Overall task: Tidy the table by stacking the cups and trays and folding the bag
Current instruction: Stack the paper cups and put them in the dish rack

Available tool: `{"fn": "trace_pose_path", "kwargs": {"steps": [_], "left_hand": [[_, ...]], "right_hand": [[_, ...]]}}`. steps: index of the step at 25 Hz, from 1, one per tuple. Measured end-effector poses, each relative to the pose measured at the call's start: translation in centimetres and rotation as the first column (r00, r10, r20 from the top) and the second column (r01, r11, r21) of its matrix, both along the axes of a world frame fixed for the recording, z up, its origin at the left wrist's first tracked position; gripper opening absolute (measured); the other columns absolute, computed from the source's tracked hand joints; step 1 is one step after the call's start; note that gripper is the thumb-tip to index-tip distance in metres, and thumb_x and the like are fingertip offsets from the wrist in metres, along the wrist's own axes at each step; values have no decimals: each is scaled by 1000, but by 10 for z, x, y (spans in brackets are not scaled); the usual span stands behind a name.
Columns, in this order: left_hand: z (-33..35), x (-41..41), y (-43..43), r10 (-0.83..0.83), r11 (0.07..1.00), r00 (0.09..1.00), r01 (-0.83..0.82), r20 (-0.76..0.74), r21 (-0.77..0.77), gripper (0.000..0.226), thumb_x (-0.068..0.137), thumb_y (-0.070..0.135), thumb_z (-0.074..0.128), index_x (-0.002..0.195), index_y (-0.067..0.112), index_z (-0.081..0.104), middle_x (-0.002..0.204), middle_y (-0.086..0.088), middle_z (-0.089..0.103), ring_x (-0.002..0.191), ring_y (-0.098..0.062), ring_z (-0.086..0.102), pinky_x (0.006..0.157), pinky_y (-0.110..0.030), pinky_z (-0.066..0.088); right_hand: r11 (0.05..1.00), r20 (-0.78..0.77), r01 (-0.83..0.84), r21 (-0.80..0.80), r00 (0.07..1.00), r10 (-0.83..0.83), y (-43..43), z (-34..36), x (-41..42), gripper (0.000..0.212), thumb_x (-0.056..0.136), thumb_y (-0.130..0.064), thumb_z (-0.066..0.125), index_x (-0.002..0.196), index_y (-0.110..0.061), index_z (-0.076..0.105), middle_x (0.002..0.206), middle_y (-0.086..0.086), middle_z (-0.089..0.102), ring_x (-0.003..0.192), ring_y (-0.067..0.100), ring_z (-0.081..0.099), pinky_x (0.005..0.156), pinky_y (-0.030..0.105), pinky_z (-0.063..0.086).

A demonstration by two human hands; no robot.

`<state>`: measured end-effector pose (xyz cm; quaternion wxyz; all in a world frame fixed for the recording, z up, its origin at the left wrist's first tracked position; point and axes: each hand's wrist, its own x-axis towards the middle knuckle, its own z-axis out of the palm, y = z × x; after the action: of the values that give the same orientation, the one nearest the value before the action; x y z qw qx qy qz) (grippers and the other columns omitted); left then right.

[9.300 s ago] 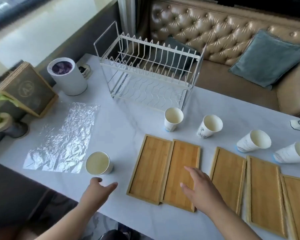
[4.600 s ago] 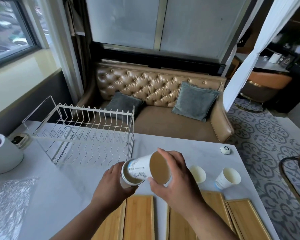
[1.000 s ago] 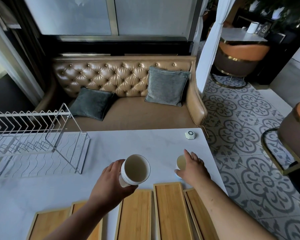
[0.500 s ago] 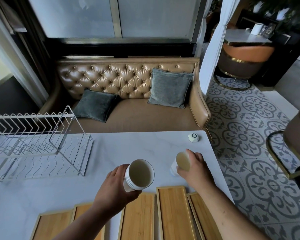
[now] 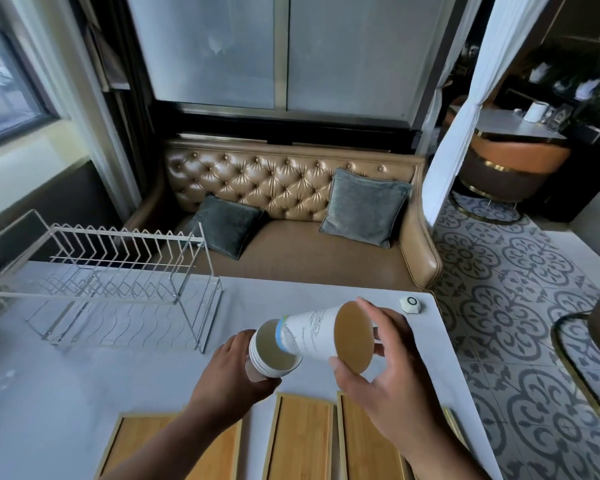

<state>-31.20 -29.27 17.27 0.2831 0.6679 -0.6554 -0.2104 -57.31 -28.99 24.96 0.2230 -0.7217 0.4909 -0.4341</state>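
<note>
a: while the single cup (image 5: 312,336) is held on its side above the table (image 5: 118,375), which step is judged to be in hand?

b: the nesting of the cups. the single cup's blue-banded base is set at the mouth of the stack of cups (image 5: 272,355), seemingly just inside the rim, and its open mouth is turned toward the camera.

a: how is it held?

b: it is gripped near its wide rim by the right hand (image 5: 385,379). the thumb (image 5: 338,363) is placed under the near side of the rim, and the fingers (image 5: 362,303) are spread over the far side. the stack is clasped low down by the left hand (image 5: 229,375), curled round its wall, with its mouth tipped up and to the right.

a: what is called for next?

b: probably the single cup must be lined up with the stack's axis and pushed in until it is seated. a skewed entry could crease a paper rim.

a: and beyond the cups?

b: the bamboo trays (image 5: 300,441) are laid flat side by side along the near edge, unstacked, so that step is judged undone. a wire dish rack (image 5: 118,271) is stood at the far left, and a small white device (image 5: 411,304) is set near the far right corner. the bag cannot be made out plainly.
</note>
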Motion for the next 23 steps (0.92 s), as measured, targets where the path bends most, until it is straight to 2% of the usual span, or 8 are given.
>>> {"fn": "trace_pose_path", "kwargs": {"steps": [5, 8, 10, 12, 16, 19, 23], "left_hand": [[19, 29, 11, 17, 997, 1000, -17, 0, -75, 73, 66, 45, 87, 130, 37, 52, 116, 25, 57, 104, -5, 59, 83, -19, 50], [31, 47, 15, 8, 993, 1000, -7, 10, -121, 68, 70, 50, 84, 130, 37, 53, 118, 26, 58, 105, -2, 58, 84, -17, 48], [36, 62, 18, -1, 990, 1000, 4, 26, -142, 66, 73, 54, 82, 129, 37, 52, 119, 26, 59, 105, 0, 57, 85, -14, 46], [38, 76, 21, -2, 990, 999, 8, 41, -142, 69, 72, 58, 80, 131, 40, 49, 120, 28, 55, 105, 1, 53, 84, -11, 41], [39, 101, 22, -8, 993, 1000, 9, 11, -114, 79, 65, 61, 75, 136, 42, 45, 125, 30, 50, 114, -1, 49, 87, -14, 38], [39, 118, 22, 1, 993, 1000, -2, -11, -121, 77, 66, 58, 73, 136, 41, 47, 128, 28, 53, 115, -3, 50, 88, -16, 40], [33, 144, 25, 5, 994, 999, -9, -43, -106, 76, 68, 59, 73, 137, 44, 46, 129, 29, 55, 116, -1, 50, 85, -14, 40]], "right_hand": [[995, -93, -95, 25, 991, 97, 6, 16, 50, 77, 79, -56, 72, 148, -43, 40, 137, -26, 41, 131, 4, 48, 95, 11, 45], [990, -140, -131, 57, 981, 138, 5, 18, 78, 79, 81, -63, 69, 150, -47, 35, 142, -30, 37, 135, -1, 43, 94, 7, 44], [984, -164, -161, 73, 971, 171, 3, 18, 98, 79, 82, -67, 66, 151, -49, 31, 147, -33, 34, 137, -5, 39, 97, 9, 42], [979, -194, -184, 86, 961, 198, 2, 16, 117, 80, 82, -69, 64, 152, -53, 27, 150, -36, 31, 139, -9, 34, 101, 11, 37], [971, -260, -205, 125, 937, 232, 0, 13, 155, 84, 79, -75, 57, 151, -58, 19, 152, -41, 22, 138, -17, 23, 99, 7, 32], [966, -258, -214, 144, 934, 246, -3, 7, 178, 82, 81, -70, 62, 151, -55, 21, 153, -40, 23, 139, -16, 26, 104, 11, 34], [962, -248, -226, 153, 934, 259, -6, 2, 209, 82, 79, -72, 61, 150, -56, 23, 149, -40, 26, 135, -15, 34, 96, 5, 35]]}}
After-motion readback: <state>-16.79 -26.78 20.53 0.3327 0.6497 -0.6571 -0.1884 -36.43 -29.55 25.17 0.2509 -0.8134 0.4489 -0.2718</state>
